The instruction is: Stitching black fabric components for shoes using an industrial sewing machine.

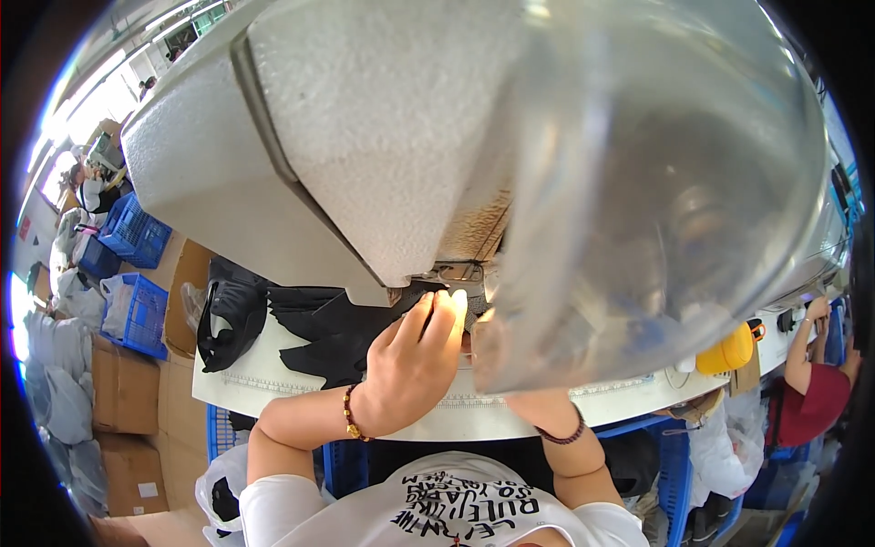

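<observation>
Dark block lettering, upside down to the lens, runs across the front of a worker's white shirt [374,501] at a pale sewing machine [365,118]; a ruler-like scale [456,399] is printed along the white worktable [260,365], and a carton [128,465] on the floor bears a small white label [148,490]. The left hand [415,356], palm down, has its fingers stretched forward and close together, tips touching black cloth [333,333] beneath the machine head; whether the thumb pinches cannot be seen. The right hand [536,404] is mostly hidden behind a clear, bulging cover [674,210], its grip impossible to tell. The cloth lies mainly left of the left hand, reaching its fingertips.
</observation>
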Demonstrator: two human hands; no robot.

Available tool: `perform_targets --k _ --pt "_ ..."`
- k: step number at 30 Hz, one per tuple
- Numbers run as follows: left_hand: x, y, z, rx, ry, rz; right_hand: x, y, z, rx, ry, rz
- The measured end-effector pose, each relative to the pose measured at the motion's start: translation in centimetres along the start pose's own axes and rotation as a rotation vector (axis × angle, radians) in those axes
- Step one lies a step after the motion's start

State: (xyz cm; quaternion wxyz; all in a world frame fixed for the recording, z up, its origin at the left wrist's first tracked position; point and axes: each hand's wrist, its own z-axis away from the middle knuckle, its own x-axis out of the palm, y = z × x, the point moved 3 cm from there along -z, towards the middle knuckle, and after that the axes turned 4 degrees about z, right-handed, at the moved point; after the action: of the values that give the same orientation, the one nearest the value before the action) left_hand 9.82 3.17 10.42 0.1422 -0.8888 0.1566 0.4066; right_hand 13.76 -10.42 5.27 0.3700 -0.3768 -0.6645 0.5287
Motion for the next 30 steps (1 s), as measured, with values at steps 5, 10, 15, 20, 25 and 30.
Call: perform_targets --k 5,10,15,20,25,30 --pt "-0.4 -0.5 0.0 0.049 0.002 0.006 -3.8 -3.2 -1.7 -0.292 0.083 0.882" --pt "-0.8 -1.6 -0.3 0.064 -0.008 0.073 -4.1 -2.2 -4.3 -0.551 -0.257 1.117" --pt "-0.7 -3.3 -0.2 0.129 -0.010 0.166 -4.0 -1.1 -4.0 -0.612 -0.386 1.048" --pt "-0.3 -4.0 0.1 0.116 -0.078 0.179 -4.3 -0.6 -3.7 -0.617 -0.388 0.962" --pt "0.0 -5.2 -0.2 0.171 -0.018 0.191 -4.7 -0.2 -3.3 -0.596 -0.369 0.893" --pt "0.4 -6.5 0.0 0.282 -0.025 0.137 -4.9 0.3 -3.0 -0.589 -0.374 0.851"
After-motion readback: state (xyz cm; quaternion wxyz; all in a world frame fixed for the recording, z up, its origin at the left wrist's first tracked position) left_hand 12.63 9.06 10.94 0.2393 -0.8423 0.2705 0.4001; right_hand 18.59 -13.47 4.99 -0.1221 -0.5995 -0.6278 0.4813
